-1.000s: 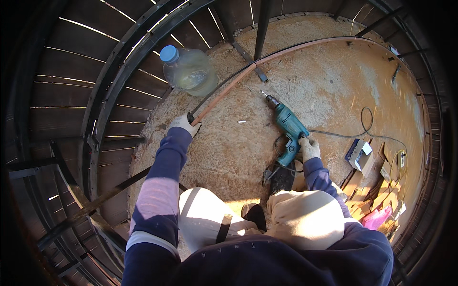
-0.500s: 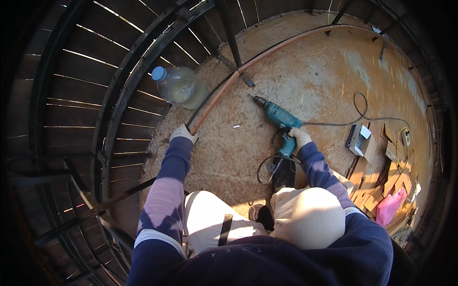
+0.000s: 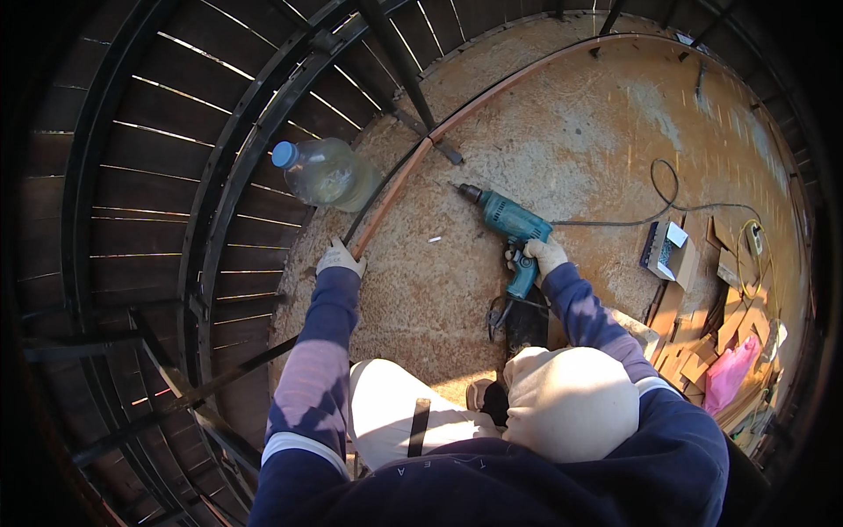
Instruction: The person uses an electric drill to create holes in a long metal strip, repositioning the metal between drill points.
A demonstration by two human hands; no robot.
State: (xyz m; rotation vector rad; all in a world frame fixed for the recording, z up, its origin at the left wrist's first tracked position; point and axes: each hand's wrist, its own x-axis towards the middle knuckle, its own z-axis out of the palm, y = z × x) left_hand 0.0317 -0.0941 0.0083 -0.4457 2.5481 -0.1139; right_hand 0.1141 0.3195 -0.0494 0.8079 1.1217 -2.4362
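My right hand [image 3: 544, 256], in a light glove, grips the handle of a teal corded power drill [image 3: 509, 224]. The drill's bit points up-left over the chipboard floor [image 3: 562, 140]. My left hand [image 3: 340, 259], also gloved, rests on the near end of a long curved wooden strip [image 3: 399, 189] that runs along the floor's rim. A small pale screw [image 3: 435, 238] lies on the board between the two hands. I am kneeling in light trousers [image 3: 395, 413].
A large clear plastic water bottle with a blue cap [image 3: 325, 173] lies by the curved black metal railing [image 3: 228, 176]. The drill's cable [image 3: 659, 198] snakes right toward a small box [image 3: 665, 249]. Wood offcuts [image 3: 702, 351] and a pink bag [image 3: 729, 373] are piled at right.
The view has shifted, so the bottle, the drill and the strip sit lower in the picture. Both hands keep their hold and their places relative to the strip and drill.
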